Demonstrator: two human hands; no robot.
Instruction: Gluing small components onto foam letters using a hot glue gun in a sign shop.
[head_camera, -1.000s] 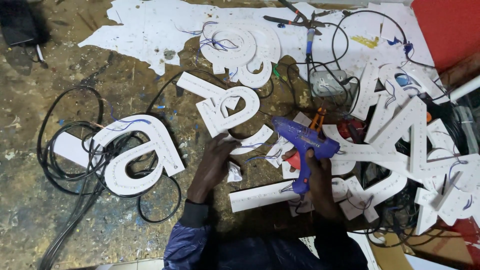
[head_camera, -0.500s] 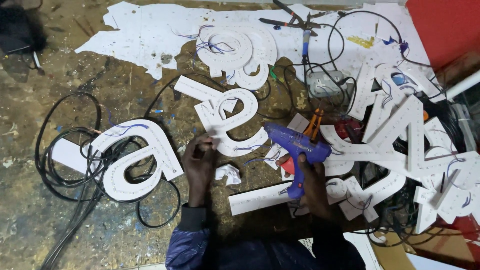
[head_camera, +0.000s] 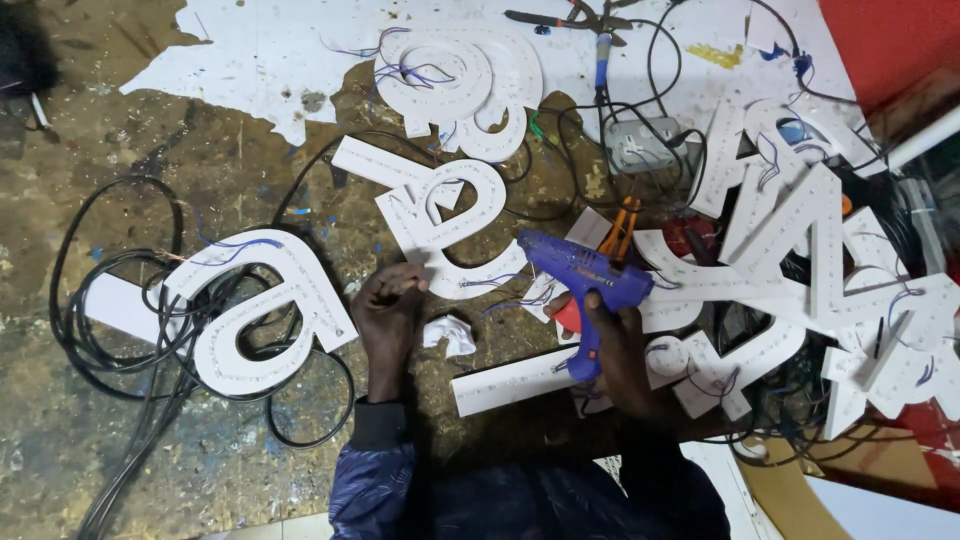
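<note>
The right hand (head_camera: 620, 350) grips a blue glue gun (head_camera: 585, 285), nozzle toward a white letter (head_camera: 450, 225). The left hand (head_camera: 388, 315) rests just beside that letter, perhaps pinching a thin wire. A crumpled paper scrap (head_camera: 450, 335) lies between the hands.

Desk (head_camera: 120, 130): worn brown surface, scuffed and paint-flecked, filling the view.
White sheet (head_camera: 260, 55): torn-edged, flat on the desk from 11 to 1 o'clock.
Black cable coil (head_camera: 110, 330): looped at 9 o'clock, partly under a white letter (head_camera: 280, 310) with blue wires.
Second letter (head_camera: 440, 215): centre, lying flat.
Stacked round letters (head_camera: 460, 85): 12 o'clock, on the sheet.
Letter pile (head_camera: 800, 260): 3 o'clock, overlapping, tangled with wires.
Crumpled paper (head_camera: 450, 335): just below centre.
White strip (head_camera: 505, 385): 6 o'clock.
</note>
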